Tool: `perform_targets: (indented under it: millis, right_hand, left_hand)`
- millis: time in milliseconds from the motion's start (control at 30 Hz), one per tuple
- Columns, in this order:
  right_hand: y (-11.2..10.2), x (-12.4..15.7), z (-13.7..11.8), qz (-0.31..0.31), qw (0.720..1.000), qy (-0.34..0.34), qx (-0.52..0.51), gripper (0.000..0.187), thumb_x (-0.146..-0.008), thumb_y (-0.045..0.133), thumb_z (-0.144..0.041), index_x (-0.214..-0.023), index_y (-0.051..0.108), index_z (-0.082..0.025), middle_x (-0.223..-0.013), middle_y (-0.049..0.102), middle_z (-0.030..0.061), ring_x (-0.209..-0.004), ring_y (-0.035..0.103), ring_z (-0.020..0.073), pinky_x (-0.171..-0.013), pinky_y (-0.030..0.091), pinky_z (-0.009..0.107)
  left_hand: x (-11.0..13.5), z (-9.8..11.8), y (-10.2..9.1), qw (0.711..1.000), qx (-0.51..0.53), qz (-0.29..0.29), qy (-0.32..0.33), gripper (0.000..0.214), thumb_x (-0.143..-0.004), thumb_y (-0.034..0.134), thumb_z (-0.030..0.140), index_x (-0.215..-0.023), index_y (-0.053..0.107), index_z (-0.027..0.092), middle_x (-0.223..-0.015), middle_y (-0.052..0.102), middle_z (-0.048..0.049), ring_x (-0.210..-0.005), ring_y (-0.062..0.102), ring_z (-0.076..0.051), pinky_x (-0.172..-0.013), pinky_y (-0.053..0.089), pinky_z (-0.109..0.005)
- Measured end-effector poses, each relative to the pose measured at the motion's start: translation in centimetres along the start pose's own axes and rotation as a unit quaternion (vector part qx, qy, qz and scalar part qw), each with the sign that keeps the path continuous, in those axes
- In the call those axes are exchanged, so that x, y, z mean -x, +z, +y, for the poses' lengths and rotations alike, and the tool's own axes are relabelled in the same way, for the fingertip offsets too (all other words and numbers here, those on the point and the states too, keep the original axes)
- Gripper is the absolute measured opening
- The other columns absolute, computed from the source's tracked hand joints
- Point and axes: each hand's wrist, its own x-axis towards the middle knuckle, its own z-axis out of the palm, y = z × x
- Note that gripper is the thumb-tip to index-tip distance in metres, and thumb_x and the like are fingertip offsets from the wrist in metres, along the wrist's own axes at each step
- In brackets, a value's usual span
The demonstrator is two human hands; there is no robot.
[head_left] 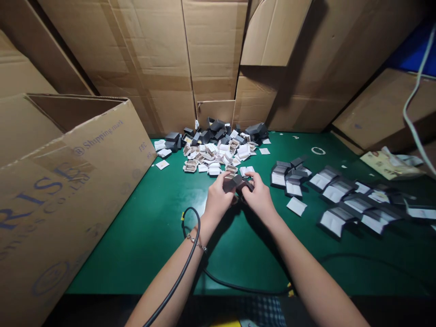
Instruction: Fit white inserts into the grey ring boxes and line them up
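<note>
Both my hands meet over the middle of the green table, gripping a small dark box (233,183) between them. My left hand (218,195) has its fingers wrapped round the box's left part. On the right part, my right hand (258,195) closes its thumb and fingers. The box looks folded or opened in the middle; its inside is hidden from me. Just beyond my hands lies a heap of white folded card inserts (214,156), with dark small boxes (216,129) piled behind it. To the right, several opened dark boxes with white linings (335,190) lie in rows.
A large cardboard carton (78,190) stands open-topped at the left. Stacked cardboard (146,59) walls the back. A black cable (190,254) loops over my left forearm and across the green table (153,254). A white ring (318,151) and a loose white card (296,206) lie on the right.
</note>
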Motion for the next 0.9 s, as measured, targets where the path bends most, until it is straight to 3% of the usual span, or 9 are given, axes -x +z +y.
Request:
perform_targets:
  millis: [200,333,433,633,767,900]
  right_hand:
    - [-0.2,0.5,-0.4,-0.001,0.982,-0.073,0.176,0.033,-0.082,0.045,-0.024,-0.111,0.06,-0.022,-0.093,0.07,0.0079,-0.081,0.064,0.0232,-0.067,0.045,0.031]
    - [0.0,0.3,0.0,0.018,0.968,-0.136,0.209,0.032,-0.083,0.047,-0.021,-0.112,0.061,-0.021,-0.095,0.07,0.0083,-0.086,0.062,0.0234,-0.07,0.047,0.031]
    - [0.0,0.4,0.3,0.04,0.951,-0.202,0.231,0.032,-0.084,0.047,-0.019,-0.113,0.062,-0.021,-0.099,0.07,0.008,-0.088,0.061,0.0233,-0.074,0.047,0.032]
    - [0.0,0.5,0.7,0.051,0.927,-0.296,0.224,0.032,-0.085,0.047,-0.015,-0.112,0.062,-0.02,-0.106,0.07,0.0079,-0.093,0.06,0.0229,-0.082,0.047,0.034]
    - [0.3,0.4,0.8,0.066,0.946,-0.277,0.156,0.033,-0.083,0.049,-0.017,-0.113,0.062,-0.021,-0.106,0.07,0.0078,-0.095,0.062,0.023,-0.085,0.048,0.035]
    - [1.0,0.4,0.7,0.106,0.981,-0.16,-0.003,0.043,-0.074,0.055,-0.017,-0.117,0.059,-0.021,-0.109,0.068,0.0074,-0.09,0.064,0.0219,-0.082,0.051,0.036]
  left_hand:
    - [0.1,0.1,-0.5,0.994,-0.104,-0.016,-0.008,0.024,-0.083,0.051,0.018,-0.102,0.064,0.024,-0.096,0.072,-0.0037,-0.085,0.067,-0.019,-0.076,0.048,-0.026]
    - [0.2,0.6,-0.8,0.99,-0.134,-0.019,-0.044,0.025,-0.084,0.054,0.028,-0.107,0.063,0.025,-0.09,0.073,-0.0046,-0.074,0.067,-0.021,-0.065,0.046,-0.027]
    - [0.2,0.7,-0.8,0.987,-0.148,-0.02,-0.052,0.031,-0.082,0.054,0.024,-0.113,0.06,0.025,-0.092,0.073,-0.0057,-0.076,0.067,-0.022,-0.066,0.045,-0.028]
    - [0.2,0.4,-0.5,0.993,-0.112,-0.027,-0.033,0.027,-0.078,0.053,0.014,-0.103,0.061,0.021,-0.097,0.071,-0.0078,-0.085,0.066,-0.023,-0.073,0.047,-0.029]
    - [0.1,0.3,-0.1,0.999,-0.021,-0.008,-0.041,0.032,-0.075,0.05,0.008,-0.102,0.062,0.021,-0.1,0.071,-0.0058,-0.089,0.065,-0.02,-0.08,0.047,-0.028]
    - [-0.1,0.2,0.4,0.996,0.048,0.008,-0.073,0.028,-0.075,0.049,0.009,-0.097,0.063,0.02,-0.097,0.071,-0.0045,-0.089,0.065,-0.018,-0.081,0.048,-0.027]
